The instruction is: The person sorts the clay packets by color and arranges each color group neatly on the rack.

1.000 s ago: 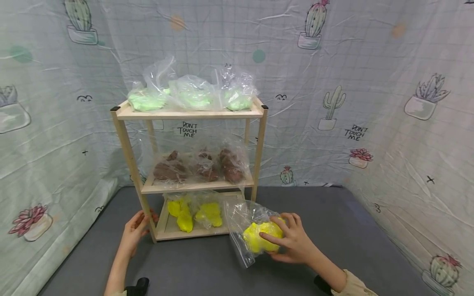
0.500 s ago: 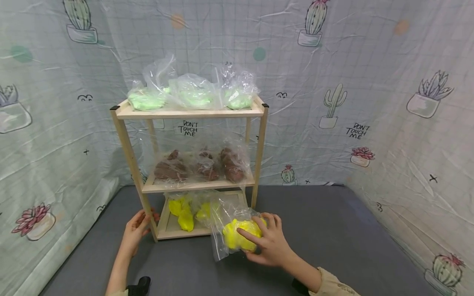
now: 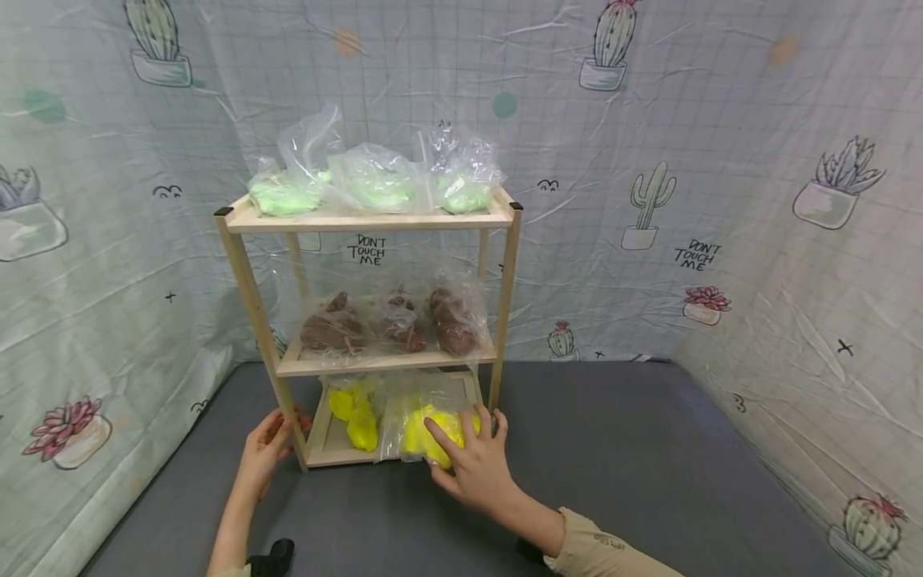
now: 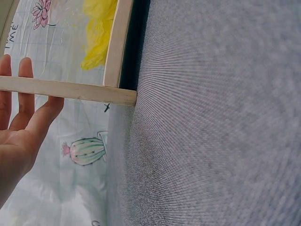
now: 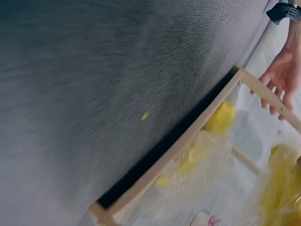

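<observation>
My right hand [image 3: 479, 469] grips a clear plastic bag [image 3: 392, 425] with a lumpy bright yellow thing [image 3: 418, 437] inside, at the front right of the rack's bottom shelf [image 3: 342, 458]. Its fingers are spread over the bag. My left hand [image 3: 263, 453] holds the front left post [image 4: 94, 91] of the wooden rack, its fingers reaching behind the post in the left wrist view. Another bagged yellow thing [image 3: 360, 425] lies at the left of that shelf. A further yellow one in the middle is mostly hidden behind the held bag.
Bagged brown lumps [image 3: 332, 330] sit along the middle shelf [image 3: 382, 366]. Bagged pale green lumps [image 3: 288, 192] line the top shelf [image 3: 368, 223]. The rack stands on a grey table surface [image 3: 613, 465], with patterned sheeting [image 3: 577, 160] behind and beside it. A small yellow bit [image 5: 145, 115] lies on the surface.
My right hand has carried the bag with the yellow thing leftward and up, from beside the rack to the bottom shelf. The left hand stays at the post.
</observation>
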Tool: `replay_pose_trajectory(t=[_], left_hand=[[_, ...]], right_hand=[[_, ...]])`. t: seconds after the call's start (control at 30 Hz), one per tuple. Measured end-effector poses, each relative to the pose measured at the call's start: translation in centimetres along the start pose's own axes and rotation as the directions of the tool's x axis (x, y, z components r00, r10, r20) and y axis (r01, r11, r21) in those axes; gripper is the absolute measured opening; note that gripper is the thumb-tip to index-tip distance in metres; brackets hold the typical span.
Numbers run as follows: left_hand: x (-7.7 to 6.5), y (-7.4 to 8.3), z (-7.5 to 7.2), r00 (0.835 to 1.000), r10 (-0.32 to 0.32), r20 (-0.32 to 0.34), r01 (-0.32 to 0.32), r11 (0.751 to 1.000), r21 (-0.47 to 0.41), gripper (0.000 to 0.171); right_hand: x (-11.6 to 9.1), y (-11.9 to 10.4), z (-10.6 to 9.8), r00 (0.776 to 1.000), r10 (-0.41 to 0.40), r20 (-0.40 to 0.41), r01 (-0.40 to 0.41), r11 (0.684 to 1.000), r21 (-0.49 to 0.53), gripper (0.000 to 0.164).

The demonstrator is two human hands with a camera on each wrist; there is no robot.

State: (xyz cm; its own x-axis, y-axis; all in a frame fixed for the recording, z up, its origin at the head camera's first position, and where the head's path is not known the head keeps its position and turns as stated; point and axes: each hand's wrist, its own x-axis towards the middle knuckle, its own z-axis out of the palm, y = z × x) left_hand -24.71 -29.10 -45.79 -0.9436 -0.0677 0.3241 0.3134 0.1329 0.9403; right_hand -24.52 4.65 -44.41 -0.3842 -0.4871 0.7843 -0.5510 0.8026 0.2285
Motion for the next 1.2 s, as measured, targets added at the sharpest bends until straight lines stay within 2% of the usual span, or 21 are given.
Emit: replay_pose_trajectory(t=[0.1,0.2,0.33,0.53,0.73,0.83,0.97,1.1,1.2], left_hand=[[0.0,-0.1,0.1,1.000,0.014,0.005,-0.014,1.000,-0.016,0.034],[0.1,-0.1,0.2,1.000,0.002,0.004,-0.002,1.000,-0.002,0.030],[0.2,0.0,0.2,1.000,-0.018,0.002,0.018,0.999,0.027,0.026],[0.2,0.1,0.1,1.000,0.017,0.016,-0.017,1.000,0.002,0.024],[0.2,0.1,0.0,0.999,0.032,0.020,-0.032,0.999,-0.006,0.024],[0.2,0.1,0.0,0.999,0.028,0.020,-0.028,1.000,-0.002,0.024],[0.2,0.1,0.0,0.999,0.029,0.026,-0.028,1.000,-0.006,0.023],[0.1,0.0,-0.2,0.999,0.033,0.030,-0.032,0.999,-0.006,0.022],[0.0,0.0,-0.2,1.000,0.022,0.020,-0.022,1.000,0.011,0.022]], right_hand=[[0.7,-0.7,1.1,0.999,0.051,-0.004,-0.051,0.998,-0.032,0.041],[1.5,-1.0,2.3,0.994,0.106,-0.021,-0.107,0.991,-0.075,0.038],[2.2,-1.0,3.9,0.986,0.166,-0.029,-0.168,0.978,-0.126,0.041],[3.0,-0.5,6.0,0.974,0.221,-0.048,-0.226,0.958,-0.178,0.042],[3.4,-0.2,7.3,0.952,0.306,0.023,-0.297,0.936,-0.189,0.035],[3.4,-0.1,7.8,0.947,0.322,0.007,-0.314,0.928,-0.200,0.035],[3.2,0.1,8.4,0.953,0.300,-0.046,-0.302,0.922,-0.241,0.039],[3.1,0.0,8.3,0.952,0.305,0.015,-0.288,0.912,-0.292,0.049],[3.2,-0.2,7.8,0.936,0.334,0.111,-0.286,0.906,-0.312,0.056]])
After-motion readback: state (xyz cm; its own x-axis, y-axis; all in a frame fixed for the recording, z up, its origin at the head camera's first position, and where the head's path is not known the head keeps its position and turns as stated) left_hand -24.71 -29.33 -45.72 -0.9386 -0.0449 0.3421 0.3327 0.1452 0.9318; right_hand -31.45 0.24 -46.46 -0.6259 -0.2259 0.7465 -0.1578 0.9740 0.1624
